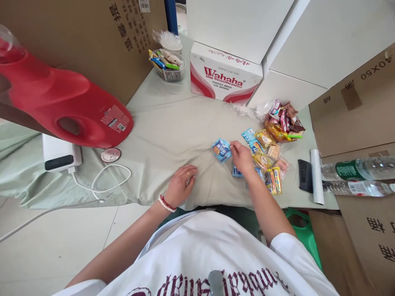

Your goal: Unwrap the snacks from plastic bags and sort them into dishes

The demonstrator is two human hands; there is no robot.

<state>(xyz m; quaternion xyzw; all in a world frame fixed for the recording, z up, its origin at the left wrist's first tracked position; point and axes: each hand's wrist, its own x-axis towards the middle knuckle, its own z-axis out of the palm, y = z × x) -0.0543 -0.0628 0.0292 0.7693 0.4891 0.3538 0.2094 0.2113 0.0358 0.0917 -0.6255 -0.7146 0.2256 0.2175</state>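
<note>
Pinched in my right hand (pixel 243 158) is a small blue snack packet (pixel 221 150), gripped by its right edge over the cloth-covered table. Right around that hand lies a loose pile of wrapped snacks: more blue packets (pixel 248 135), yellow wrapped pieces (pixel 262 160), pale pink ones (pixel 282 166) and narrow yellow sticks (pixel 273 180). My left hand (pixel 181 185) rests on the cloth near the front edge, holding nothing, its fingers stretched out toward the right. A bracelet and a ring are on it.
A bowl heaped with snacks (pixel 282 123) stands behind the pile. A clear tub of packets (pixel 170 68) and a Wahaha carton (pixel 224 76) are at the back. Leftward are a red jug (pixel 77 102) and a white power bank (pixel 58 154); rightward, a phone (pixel 305 176) and bottles (pixel 359 169).
</note>
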